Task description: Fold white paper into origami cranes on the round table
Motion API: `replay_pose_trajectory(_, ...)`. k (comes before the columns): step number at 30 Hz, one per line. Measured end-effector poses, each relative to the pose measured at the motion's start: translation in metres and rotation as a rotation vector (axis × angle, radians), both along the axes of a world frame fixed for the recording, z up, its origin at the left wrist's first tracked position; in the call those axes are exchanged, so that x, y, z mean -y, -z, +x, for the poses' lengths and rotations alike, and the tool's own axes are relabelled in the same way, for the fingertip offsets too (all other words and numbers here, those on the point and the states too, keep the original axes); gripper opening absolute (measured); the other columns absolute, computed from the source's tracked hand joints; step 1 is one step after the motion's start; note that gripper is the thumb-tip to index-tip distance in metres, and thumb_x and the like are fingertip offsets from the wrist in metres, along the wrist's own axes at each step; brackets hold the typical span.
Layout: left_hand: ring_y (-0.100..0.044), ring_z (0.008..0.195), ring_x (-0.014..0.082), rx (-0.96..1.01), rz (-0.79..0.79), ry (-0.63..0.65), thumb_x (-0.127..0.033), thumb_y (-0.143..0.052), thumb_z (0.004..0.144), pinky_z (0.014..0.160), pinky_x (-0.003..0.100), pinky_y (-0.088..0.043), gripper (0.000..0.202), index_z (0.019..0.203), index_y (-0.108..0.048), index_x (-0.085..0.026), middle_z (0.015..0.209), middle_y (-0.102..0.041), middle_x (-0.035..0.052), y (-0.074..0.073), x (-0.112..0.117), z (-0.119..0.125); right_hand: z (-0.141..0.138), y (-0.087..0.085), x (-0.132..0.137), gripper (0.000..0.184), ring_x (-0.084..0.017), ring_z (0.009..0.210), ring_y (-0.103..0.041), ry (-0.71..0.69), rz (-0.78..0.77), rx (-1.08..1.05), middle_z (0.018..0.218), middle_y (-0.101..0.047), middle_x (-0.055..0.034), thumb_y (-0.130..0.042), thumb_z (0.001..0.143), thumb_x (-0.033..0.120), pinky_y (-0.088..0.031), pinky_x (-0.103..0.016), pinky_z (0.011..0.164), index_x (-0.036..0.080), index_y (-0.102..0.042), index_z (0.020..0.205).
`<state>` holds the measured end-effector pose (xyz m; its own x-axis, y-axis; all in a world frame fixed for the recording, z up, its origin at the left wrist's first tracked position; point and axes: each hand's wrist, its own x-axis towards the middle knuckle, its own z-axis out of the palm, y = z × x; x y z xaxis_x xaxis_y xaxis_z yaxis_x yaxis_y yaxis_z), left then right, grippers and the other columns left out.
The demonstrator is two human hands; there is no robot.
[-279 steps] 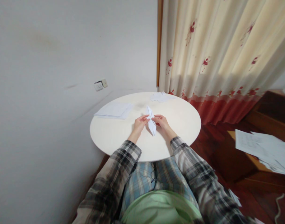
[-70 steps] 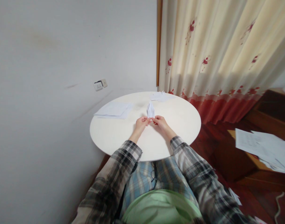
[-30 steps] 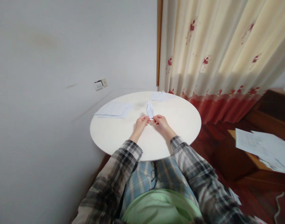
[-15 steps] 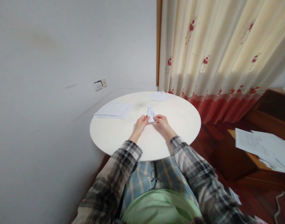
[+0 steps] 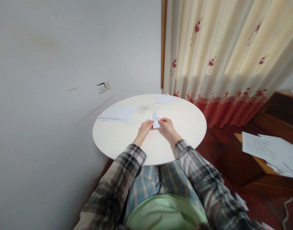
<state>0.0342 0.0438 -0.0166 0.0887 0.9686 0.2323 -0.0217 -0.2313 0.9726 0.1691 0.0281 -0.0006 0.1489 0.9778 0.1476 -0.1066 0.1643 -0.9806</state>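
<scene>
Between my two hands is a small folded piece of white paper (image 5: 156,124), its narrow pointed end facing away from me. My left hand (image 5: 146,126) pinches its left edge with thumb and fingers. On the opposite edge, my right hand (image 5: 166,124) grips it the same way. Both hands are over the middle of a round white table (image 5: 127,140). The finer creases of the folded paper are too small to make out.
A stack of white sheets (image 5: 116,113) lies at the table's left. Loose, crumpled paper (image 5: 166,99) is at the far edge. To the right, more papers (image 5: 268,150) rest on a wooden surface. A wall (image 5: 52,127) borders the left, a flowered curtain (image 5: 213,48) the back right.
The folded paper has tipped and shifted slightly toward me, and its pointed end now looks flatter and lower. Both hands keep their hold and have barely moved.
</scene>
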Motion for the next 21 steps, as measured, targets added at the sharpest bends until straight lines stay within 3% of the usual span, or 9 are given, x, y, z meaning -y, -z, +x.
replay_pose_trajectory(9,-0.054,0.055,0.0120,0.023,0.011,-0.089,-0.039,-0.064,0.060,0.054,0.024,-0.042,0.026,0.067,-0.058,-0.015,0.060,-0.060,0.0011,-0.0028,-0.0003,-0.0033,-0.0047,0.0036,-0.0017,0.012,-0.008,0.050,-0.043,-0.078,-0.010,-0.016,0.055,-0.055,0.0020,-0.060,0.053,0.025,-0.032,-0.023,0.052,0.015,-0.059,0.059)
replay_pose_trajectory(15,-0.052,0.053,0.0116,0.000,-0.012,-0.030,-0.040,-0.064,0.061,0.052,0.023,-0.041,0.027,0.067,-0.059,-0.015,0.060,-0.060,0.0011,-0.0041,0.0028,-0.0008,-0.0026,0.0002,-0.0004,0.015,-0.011,0.056,-0.049,-0.004,0.009,-0.040,0.060,-0.060,-0.0007,-0.061,0.054,0.027,-0.037,-0.024,0.056,0.014,-0.060,0.062)
replay_pose_trajectory(21,-0.059,0.068,0.0153,0.046,-0.006,0.021,-0.043,-0.066,0.059,0.065,0.028,-0.045,0.037,0.080,-0.063,-0.013,0.076,-0.066,0.0064,-0.0046,0.0050,0.0004,-0.0037,0.0027,-0.0018,0.012,-0.010,0.053,-0.047,0.014,0.010,0.071,0.056,-0.057,0.0011,-0.060,0.054,0.026,-0.035,-0.023,0.055,0.015,-0.060,0.059)
